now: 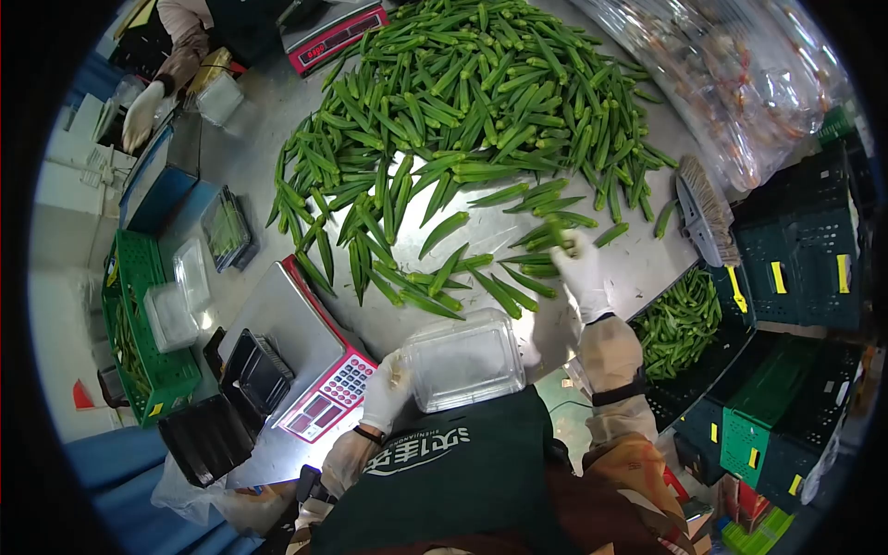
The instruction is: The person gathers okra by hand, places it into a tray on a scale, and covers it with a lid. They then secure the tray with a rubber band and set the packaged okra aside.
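My left hand (387, 387), in a white glove, grips the left side of a clear plastic tray (462, 361) at the metal table's near edge. Nothing shows inside the tray. My right hand (580, 268), also gloved, reaches over the table to the right of it. Its fingertips are closed on a slightly blurred okra pod (556, 229). Several loose okra pods (513, 294) lie just left of that hand. Beyond both hands spreads a large heap of okra (472, 92).
A red-edged scale (319, 393) with black trays (257, 375) stands at left; another scale (333, 37) is at the back. A brush (708, 213) lies at right by a crate of okra (680, 324). A co-worker's gloved hand (143, 116) is at upper left.
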Demonstrator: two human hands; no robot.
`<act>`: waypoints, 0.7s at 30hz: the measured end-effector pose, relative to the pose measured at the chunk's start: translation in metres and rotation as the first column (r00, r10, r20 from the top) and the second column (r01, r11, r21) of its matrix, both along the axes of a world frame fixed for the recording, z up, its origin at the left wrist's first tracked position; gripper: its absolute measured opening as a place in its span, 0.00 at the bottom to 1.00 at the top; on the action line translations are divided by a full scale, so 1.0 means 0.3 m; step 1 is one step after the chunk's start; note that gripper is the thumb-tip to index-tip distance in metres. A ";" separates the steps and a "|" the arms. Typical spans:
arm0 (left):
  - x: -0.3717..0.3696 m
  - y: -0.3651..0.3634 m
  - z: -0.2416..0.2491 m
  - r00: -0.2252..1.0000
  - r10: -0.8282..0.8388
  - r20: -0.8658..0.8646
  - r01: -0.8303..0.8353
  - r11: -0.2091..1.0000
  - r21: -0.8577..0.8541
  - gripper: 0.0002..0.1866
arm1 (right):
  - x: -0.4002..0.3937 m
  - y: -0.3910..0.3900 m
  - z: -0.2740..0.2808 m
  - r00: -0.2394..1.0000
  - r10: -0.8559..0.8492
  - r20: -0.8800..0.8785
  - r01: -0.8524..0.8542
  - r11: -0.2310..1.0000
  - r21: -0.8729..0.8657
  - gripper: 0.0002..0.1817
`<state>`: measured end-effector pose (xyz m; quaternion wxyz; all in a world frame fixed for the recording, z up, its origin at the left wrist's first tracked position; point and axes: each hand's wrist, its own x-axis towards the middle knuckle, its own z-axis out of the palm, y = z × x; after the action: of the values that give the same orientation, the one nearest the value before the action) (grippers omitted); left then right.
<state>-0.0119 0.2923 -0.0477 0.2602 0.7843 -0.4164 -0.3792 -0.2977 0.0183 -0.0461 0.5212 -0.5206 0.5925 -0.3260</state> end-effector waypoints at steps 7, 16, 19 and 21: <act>0.016 -0.259 0.063 0.988 -0.008 0.153 0.069 0.915 -0.397 0.19 | 0.047 0.167 -0.043 0.818 0.229 -0.527 -0.423 0.860 -0.284 0.16; -0.052 -0.668 -0.097 0.832 -0.347 0.433 0.425 0.900 -0.094 0.18 | 0.102 0.184 -0.127 0.618 0.303 -0.725 -0.526 0.845 -0.095 0.21; 0.011 -0.680 -0.134 0.901 -0.302 0.313 0.377 0.900 -0.217 0.16 | -0.007 0.151 -0.103 0.974 0.224 0.042 -0.228 0.967 0.116 0.19; 0.057 -0.686 -0.093 0.962 -0.134 0.238 0.224 0.886 -0.406 0.13 | -0.102 0.103 0.046 0.961 0.256 -0.100 -0.253 0.966 0.047 0.18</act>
<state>0.0052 0.0864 -0.0756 0.3461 0.7005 -0.5846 -0.2184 -0.3285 0.0491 -0.0323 0.5353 -0.6001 0.5528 -0.2184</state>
